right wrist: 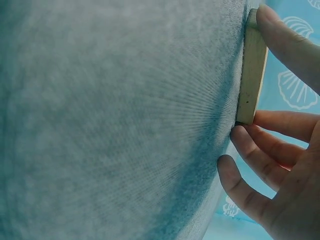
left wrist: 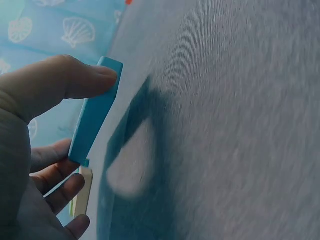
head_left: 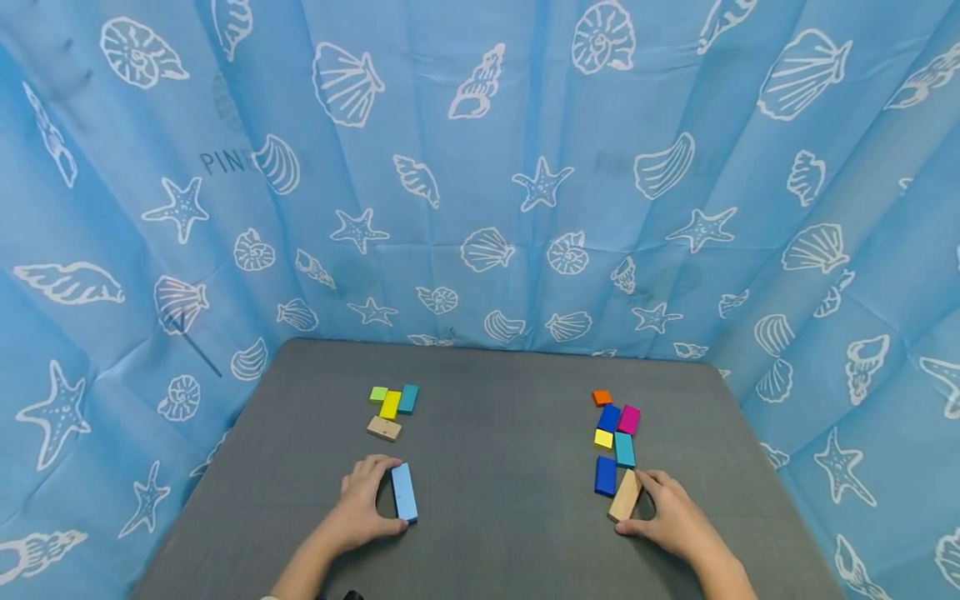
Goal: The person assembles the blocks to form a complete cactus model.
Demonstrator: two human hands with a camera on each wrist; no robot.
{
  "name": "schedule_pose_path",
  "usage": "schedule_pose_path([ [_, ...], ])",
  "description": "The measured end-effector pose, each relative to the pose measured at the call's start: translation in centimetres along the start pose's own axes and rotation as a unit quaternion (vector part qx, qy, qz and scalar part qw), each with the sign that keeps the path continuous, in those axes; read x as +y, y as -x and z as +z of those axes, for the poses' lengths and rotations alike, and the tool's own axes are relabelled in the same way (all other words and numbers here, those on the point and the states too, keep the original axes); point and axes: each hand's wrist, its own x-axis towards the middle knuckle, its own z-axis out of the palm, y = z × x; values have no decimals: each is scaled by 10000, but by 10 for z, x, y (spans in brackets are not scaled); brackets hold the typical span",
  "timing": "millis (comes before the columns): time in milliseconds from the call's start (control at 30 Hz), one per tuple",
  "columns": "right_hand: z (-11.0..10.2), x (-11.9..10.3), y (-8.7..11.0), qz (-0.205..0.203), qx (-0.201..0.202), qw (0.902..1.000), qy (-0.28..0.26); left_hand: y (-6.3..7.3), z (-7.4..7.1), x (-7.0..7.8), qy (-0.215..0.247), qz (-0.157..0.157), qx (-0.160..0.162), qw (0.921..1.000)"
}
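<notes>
My left hand pinches a long light-blue block by its two ends, thumb at the near end. In the left wrist view the same block is tilted and casts a shadow on the cloth, apparently just off it. My right hand holds a plain wooden block end to end, between thumb and fingers. The right wrist view has this wooden block against or very close to the grey cloth. Just left of it lies a dark-blue block.
Beyond my left hand lie a wooden block, a yellow block, a teal block and a lime block. Beyond my right hand, several coloured blocks, including a magenta one, form a column. A shell-patterned curtain surrounds the grey table.
</notes>
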Motion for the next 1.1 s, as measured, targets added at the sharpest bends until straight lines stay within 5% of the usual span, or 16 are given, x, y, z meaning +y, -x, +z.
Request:
schedule_pose_path([
  [1100,1,0,1,64,-38,9999,-146,-11,54,61,330,917,-827,9918],
])
